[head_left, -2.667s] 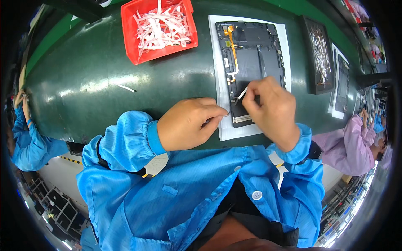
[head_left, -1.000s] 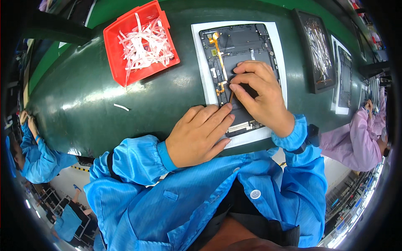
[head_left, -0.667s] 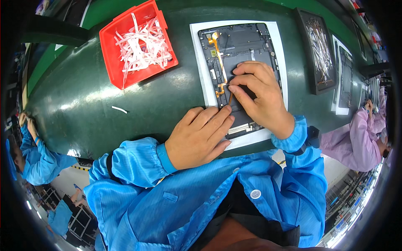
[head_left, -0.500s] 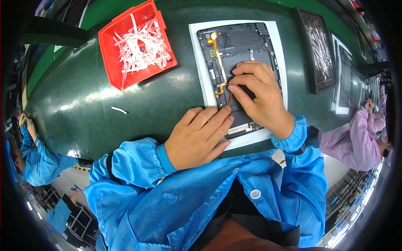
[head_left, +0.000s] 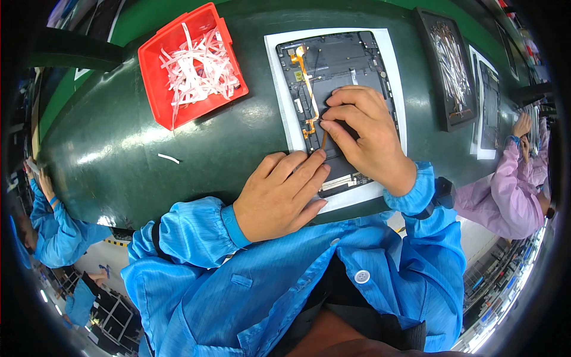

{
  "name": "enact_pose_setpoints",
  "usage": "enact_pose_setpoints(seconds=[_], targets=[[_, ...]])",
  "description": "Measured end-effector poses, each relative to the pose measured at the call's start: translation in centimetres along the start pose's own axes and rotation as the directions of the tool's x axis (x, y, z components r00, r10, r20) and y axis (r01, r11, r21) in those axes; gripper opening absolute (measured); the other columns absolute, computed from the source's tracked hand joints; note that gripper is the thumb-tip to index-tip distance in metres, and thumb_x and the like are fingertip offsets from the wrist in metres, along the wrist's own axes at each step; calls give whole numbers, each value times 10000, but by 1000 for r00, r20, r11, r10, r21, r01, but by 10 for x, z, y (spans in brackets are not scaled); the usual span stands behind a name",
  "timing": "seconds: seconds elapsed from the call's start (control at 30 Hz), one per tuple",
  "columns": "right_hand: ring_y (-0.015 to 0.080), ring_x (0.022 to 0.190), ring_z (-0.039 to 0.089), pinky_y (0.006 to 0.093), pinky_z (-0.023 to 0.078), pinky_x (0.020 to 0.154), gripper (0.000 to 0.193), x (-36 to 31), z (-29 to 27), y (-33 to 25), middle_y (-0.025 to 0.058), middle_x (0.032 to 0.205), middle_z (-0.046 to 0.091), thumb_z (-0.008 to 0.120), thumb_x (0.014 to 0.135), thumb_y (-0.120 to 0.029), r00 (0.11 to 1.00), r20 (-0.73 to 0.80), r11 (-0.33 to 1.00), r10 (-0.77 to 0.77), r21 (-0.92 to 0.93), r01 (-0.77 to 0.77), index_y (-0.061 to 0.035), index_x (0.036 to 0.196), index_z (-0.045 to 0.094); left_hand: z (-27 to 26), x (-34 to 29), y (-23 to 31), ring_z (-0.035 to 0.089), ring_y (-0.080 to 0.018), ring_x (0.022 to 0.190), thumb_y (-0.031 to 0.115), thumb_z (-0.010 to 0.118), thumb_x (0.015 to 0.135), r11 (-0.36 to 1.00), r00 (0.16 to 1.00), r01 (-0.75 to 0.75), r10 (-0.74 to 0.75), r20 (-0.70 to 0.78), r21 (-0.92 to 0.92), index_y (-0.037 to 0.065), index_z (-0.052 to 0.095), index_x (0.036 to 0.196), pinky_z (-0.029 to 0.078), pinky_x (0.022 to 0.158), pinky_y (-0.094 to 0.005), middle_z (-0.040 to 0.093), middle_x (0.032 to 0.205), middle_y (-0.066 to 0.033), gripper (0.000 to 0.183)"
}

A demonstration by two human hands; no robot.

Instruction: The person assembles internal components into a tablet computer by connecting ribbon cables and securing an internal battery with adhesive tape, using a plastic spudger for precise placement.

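Observation:
An opened tablet housing [head_left: 336, 52], dark inside, lies on a white sheet [head_left: 394, 77] before me. An orange flex cable [head_left: 308, 80] runs down its left part. Lower down, a narrow brown flex strip [head_left: 325, 139] stretches between my two hands. My right hand [head_left: 375, 140] is over the middle of the housing, thumb and index finger pinched at the strip's upper end; the exact contact is partly hidden. Stretched nearly flat, my left hand [head_left: 279, 193] rests across the housing's lower left edge. Its fingertips touch the strip's lower end.
A red bin [head_left: 148, 89] of white and pinkish strips stands at the far left. One loose white strip [head_left: 169, 158] lies nearer. At the right are a black tray [head_left: 450, 119] of thin metallic-looking strips and another housing [head_left: 489, 110] on paper. Co-workers sit on both sides.
My hands keep nearly the same pose on the strip and housing. The whole view has shifted slightly. At the right, a co-worker's hand has moved up toward the back of the table.

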State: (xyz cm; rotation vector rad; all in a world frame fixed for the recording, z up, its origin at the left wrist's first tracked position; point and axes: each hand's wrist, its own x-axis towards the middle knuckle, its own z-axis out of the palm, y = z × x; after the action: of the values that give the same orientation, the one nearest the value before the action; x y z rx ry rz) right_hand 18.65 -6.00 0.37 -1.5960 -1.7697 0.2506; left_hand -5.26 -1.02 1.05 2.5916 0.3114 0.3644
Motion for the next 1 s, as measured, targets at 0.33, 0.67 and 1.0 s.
enact_pose_setpoints(seconds=[0.33,0.67,1.0], targets=[[373,1237,637,515,476,1099,411,2,-1,-1,144,1250,673,859,824,-70,999,-5,993,-51,-106,50,-15,1194,687,1,0,-3,575,-304,1302,317,860,830,1000,1000,-10,10,-14,-8,23,681,1385,475,1071,-465,628,1507,-134,653],[410,1457,519,597,349,1264,669,-2,-16,-7,179,1396,610,878,780,-167,987,162,994,3,-106,14,-1,1370,610,2,-1,-4,585,-323,1282,272,880,809,999,998,-37,35,-52,-38,-6,676,1367,499,1028,-465,639,1474,-152,656],[367,1352,613,578,394,1221,250,-4,-5,3,129,1284,680,814,882,-80,999,40,998,-3,-64,6,-24,1107,722,2,1,-3,582,-318,1273,282,876,820,999,999,-35,34,-38,-20,12,680,1360,492,1036,-462,632,1499,-147,634]])
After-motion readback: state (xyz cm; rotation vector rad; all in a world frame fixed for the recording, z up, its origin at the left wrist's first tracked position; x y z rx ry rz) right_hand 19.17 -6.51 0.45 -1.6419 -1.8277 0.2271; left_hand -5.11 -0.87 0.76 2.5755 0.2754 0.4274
